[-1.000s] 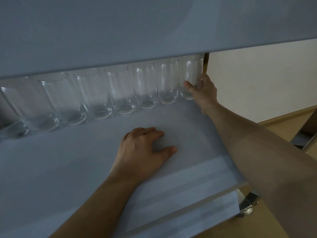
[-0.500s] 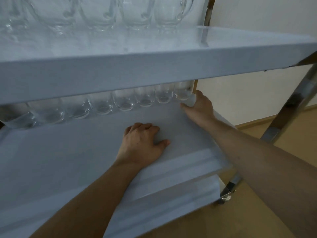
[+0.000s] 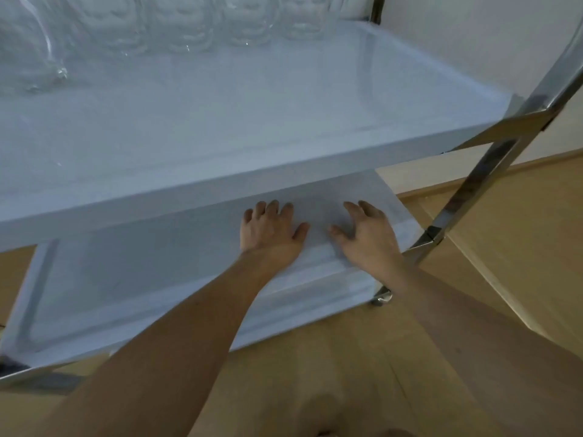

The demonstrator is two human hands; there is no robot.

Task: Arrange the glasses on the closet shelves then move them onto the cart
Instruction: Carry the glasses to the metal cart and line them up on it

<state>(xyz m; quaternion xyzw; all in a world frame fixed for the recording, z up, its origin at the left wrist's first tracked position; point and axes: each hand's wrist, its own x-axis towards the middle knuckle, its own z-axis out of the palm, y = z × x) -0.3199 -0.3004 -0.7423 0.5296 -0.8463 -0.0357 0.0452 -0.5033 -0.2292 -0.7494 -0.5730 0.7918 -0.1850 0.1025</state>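
Both forearms are bare to the hands [image 3: 318, 234], with no sleeves, rings or watch.

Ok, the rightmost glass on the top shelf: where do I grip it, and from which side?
Grip the rightmost glass low around its rounded body, coming from the front with the right hand. Only its lower part shows. It stands at the back of the top shelf, another glass close on its left and a chrome post at its right; the front is open.

Left hand [image 3: 268, 230] flat, palm down, fingers spread, right hand [image 3: 367, 234] alongside, empty, forearms extended
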